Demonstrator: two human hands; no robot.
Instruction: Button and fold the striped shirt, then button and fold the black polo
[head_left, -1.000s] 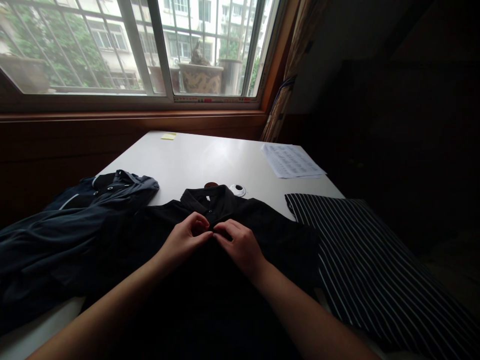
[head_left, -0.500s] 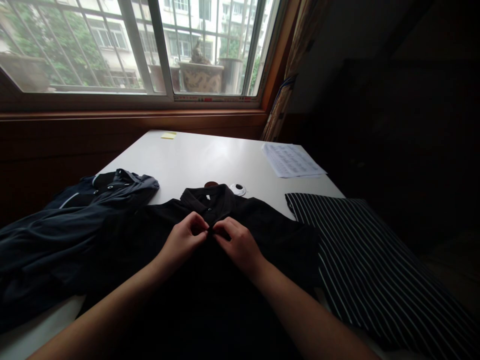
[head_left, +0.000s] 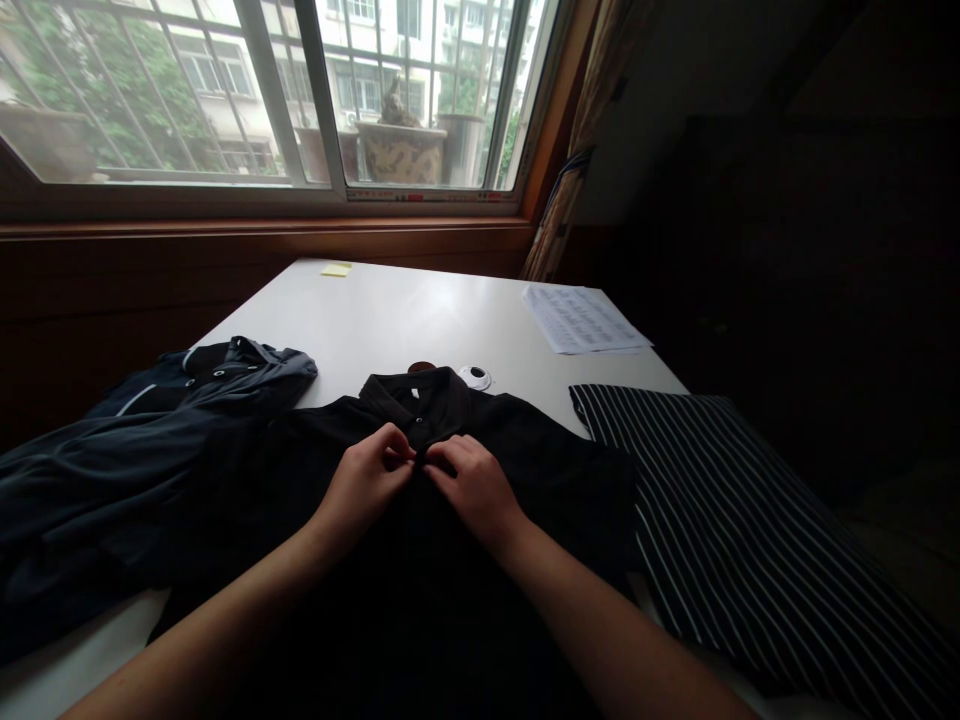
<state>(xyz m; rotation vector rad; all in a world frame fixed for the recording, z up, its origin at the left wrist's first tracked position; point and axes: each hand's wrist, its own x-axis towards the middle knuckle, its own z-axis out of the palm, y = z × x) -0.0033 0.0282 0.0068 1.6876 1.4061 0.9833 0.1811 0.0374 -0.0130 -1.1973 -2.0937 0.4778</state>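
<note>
A black polo shirt (head_left: 525, 440) lies spread face up on the white table (head_left: 420, 310), its collar pointing toward the window. My left hand (head_left: 370, 468) pinches the shirt's front placket just below the collar. From the other side, my right hand (head_left: 474, 486) pinches the same placket, its fingertips nearly meeting those of the left. One small button (head_left: 418, 420) shows above my fingers at the neck opening. Whatever sits between the fingertips is too dark and small to make out.
A dark blue garment (head_left: 172, 430) lies bunched at the left, and a black-and-white striped garment (head_left: 720, 480) at the right. Beyond the collar are a white round object (head_left: 475, 378) and a brown disc (head_left: 421, 367). Printed sheets (head_left: 581, 320) and yellow sticky notes (head_left: 336, 270) lie farther back.
Both hands stay at the placket with only slight finger shifts. The shirt and the other things keep their places.
</note>
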